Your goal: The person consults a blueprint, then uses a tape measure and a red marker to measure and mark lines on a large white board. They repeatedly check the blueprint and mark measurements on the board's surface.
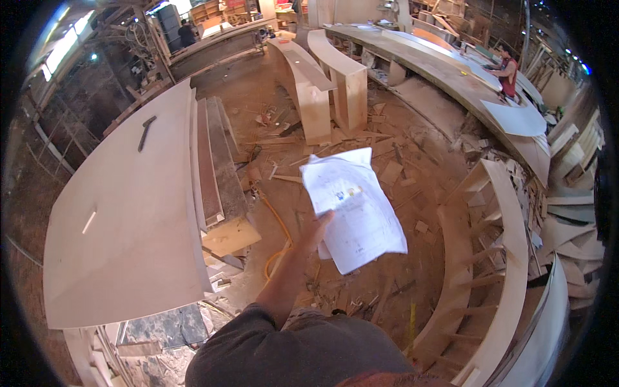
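My left hand (325,223) grips the left edge of some white paper sheets (360,237), held out in front of my body above the floor. The sheets are slightly curled and bear print and small coloured marks too small to make out. Most of my fingers are hidden behind the paper. My right hand is out of view. To the left lies a large pale wooden panel (130,203), with a hammer (145,133) on its far part and a small light strip (89,222) nearer to me.
Two tall curved plywood pieces (309,104) (346,82) stand ahead. A curved wooden frame (515,251) rises at the right. Wood scraps (391,171) and an orange hose (278,220) lie on the dusty floor. A person (508,72) is at the long workbench (435,80).
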`<state>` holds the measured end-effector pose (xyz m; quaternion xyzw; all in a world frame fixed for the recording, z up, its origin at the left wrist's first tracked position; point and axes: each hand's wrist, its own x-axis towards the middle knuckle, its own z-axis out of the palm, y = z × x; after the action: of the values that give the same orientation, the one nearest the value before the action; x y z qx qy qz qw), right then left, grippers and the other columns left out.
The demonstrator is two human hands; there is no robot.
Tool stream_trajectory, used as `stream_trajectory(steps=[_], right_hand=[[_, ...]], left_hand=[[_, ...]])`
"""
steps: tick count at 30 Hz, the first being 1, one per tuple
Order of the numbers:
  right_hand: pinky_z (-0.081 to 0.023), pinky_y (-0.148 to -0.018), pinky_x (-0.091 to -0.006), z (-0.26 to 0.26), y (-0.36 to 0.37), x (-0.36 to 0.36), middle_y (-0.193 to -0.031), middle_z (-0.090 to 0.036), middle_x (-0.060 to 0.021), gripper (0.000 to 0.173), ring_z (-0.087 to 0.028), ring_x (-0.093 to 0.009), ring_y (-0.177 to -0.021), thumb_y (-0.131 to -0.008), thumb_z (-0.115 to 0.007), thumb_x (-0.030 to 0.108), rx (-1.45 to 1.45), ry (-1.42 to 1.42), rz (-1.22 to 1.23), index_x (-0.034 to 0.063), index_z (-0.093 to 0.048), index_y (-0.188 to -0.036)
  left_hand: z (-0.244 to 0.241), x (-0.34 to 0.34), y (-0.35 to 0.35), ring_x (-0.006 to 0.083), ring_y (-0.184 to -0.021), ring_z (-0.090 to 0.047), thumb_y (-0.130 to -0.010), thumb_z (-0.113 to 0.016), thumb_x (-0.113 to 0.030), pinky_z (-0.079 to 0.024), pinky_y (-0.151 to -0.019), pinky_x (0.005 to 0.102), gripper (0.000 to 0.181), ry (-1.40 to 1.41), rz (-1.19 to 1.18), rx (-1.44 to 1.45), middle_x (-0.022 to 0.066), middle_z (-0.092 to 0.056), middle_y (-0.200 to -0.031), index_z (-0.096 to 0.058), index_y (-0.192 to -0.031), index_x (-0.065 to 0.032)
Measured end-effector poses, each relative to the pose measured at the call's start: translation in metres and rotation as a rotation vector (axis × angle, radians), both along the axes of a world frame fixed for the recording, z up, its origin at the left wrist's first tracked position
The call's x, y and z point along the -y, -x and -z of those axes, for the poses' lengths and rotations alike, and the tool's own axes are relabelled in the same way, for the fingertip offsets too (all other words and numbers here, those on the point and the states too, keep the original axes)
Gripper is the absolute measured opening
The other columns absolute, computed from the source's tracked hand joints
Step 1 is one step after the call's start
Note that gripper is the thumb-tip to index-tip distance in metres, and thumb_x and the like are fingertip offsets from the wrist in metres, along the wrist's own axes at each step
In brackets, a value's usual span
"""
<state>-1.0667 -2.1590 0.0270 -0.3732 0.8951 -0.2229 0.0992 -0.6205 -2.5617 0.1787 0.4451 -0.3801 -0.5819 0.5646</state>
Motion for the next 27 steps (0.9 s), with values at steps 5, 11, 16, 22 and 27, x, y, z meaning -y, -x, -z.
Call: stream_trajectory(steps=[5,11,16,22,27], right_hand=[[-0.050,-0.073,-0.0467,-0.084,0.076,0.177,-0.090,-0.066,-0.0236,0.025,-0.064,-0.043,-0.086,-0.087,-0.060,0.023,0.047,0.060,-0.392,-0.0004,-0.065,-0.095],[-0.051,-0.070,-0.0408,-0.079,0.128,0.388,-0.084,-0.066,-0.0193,0.017,-0.066,-0.035,-0.079,-0.088,-0.060,0.015,-0.151,0.299,-0.501,0.0002,-0.065,-0.096],[-0.049,-0.066,-0.0337,-0.032,0.070,0.503,-0.076,-0.063,-0.0118,0.013,-0.060,-0.022,-0.070,-0.087,-0.061,0.013,0.411,0.377,-0.548,0.0026,-0.066,-0.092],[-0.051,-0.068,-0.0353,0.025,-0.022,0.530,-0.075,-0.065,-0.0117,0.017,-0.063,-0.024,-0.070,-0.082,-0.066,0.019,0.263,0.166,-0.533,0.0043,-0.068,-0.089],[-0.052,-0.072,-0.0428,-0.016,-0.115,0.564,-0.082,-0.069,-0.0166,0.022,-0.067,-0.033,-0.077,-0.079,-0.068,0.024,0.315,-0.173,-0.560,0.0052,-0.069,-0.090]], left_hand=[[-0.132,0.030,-0.039,0.0183,-0.102,-0.058,-0.091,-0.069,-0.028,-0.046,-0.092,0.0342,0.050,0.118,-0.561,0.273,0.0100,-0.064,-0.115,-0.056,-0.128,0.0030],[-0.273,0.080,-0.130,0.0241,-0.110,-0.059,-0.089,-0.068,-0.017,-0.047,-0.097,0.0383,0.047,0.326,-0.934,0.230,0.0123,-0.062,-0.121,-0.055,-0.129,0.0040],[-0.360,0.095,-0.273,0.0285,-0.097,-0.067,-0.093,-0.062,-0.011,-0.057,-0.084,0.0414,0.036,0.540,-1.091,0.207,0.0175,-0.065,-0.113,-0.058,-0.120,0.0134],[-0.371,0.089,-0.555,0.0280,-0.114,-0.061,-0.098,-0.049,-0.008,-0.053,-0.098,0.0426,0.034,0.750,-1.029,0.023,0.0162,-0.061,-0.127,-0.051,-0.130,0.0063],[-0.353,-0.022,-0.724,0.0294,-0.113,-0.061,-0.101,-0.043,-0.009,-0.054,-0.098,0.0397,0.028,0.607,-1.207,0.632,0.0166,-0.062,-0.121,-0.056,-0.121,0.0053]])
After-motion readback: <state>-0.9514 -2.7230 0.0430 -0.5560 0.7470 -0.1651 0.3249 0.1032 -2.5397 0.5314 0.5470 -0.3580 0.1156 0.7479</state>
